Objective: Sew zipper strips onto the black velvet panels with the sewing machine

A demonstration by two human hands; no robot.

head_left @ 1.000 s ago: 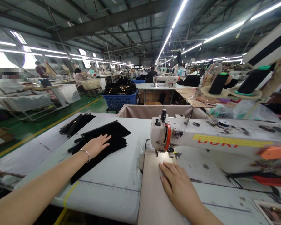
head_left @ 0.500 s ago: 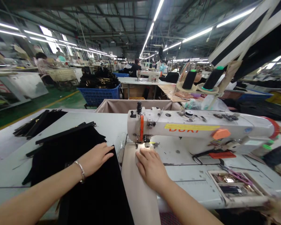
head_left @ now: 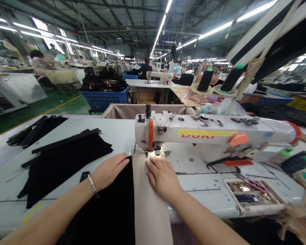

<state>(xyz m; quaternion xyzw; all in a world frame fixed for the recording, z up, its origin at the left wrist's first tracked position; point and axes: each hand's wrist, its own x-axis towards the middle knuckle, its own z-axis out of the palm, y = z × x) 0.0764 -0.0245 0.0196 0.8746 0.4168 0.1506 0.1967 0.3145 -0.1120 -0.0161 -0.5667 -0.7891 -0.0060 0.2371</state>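
My left hand (head_left: 111, 171), with a bracelet at the wrist, pinches the top corner of a black fabric piece (head_left: 109, 214) that hangs toward me. Its right edge lies along a beige fabric strip (head_left: 150, 217). Flat on that strip rests my right hand (head_left: 164, 178), fingers extended and close to the presser foot (head_left: 147, 153) of the white sewing machine (head_left: 214, 134). The strip's far end reaches the needle area. More black fabric pieces (head_left: 68, 160) with stiff dark top edges lie on the table left of my left hand.
A small parts tray (head_left: 260, 210) with purple-handled scissors (head_left: 255, 183) sits at the right. Thread cones (head_left: 205, 81) stand behind the machine. Beyond the table is a blue basket (head_left: 104, 97) of black pieces. Other people work farther back.
My left hand has drawn the black piece right, off the stack, so its edge now meets the beige strip. My right hand stays on the strip. The view has shifted slightly.
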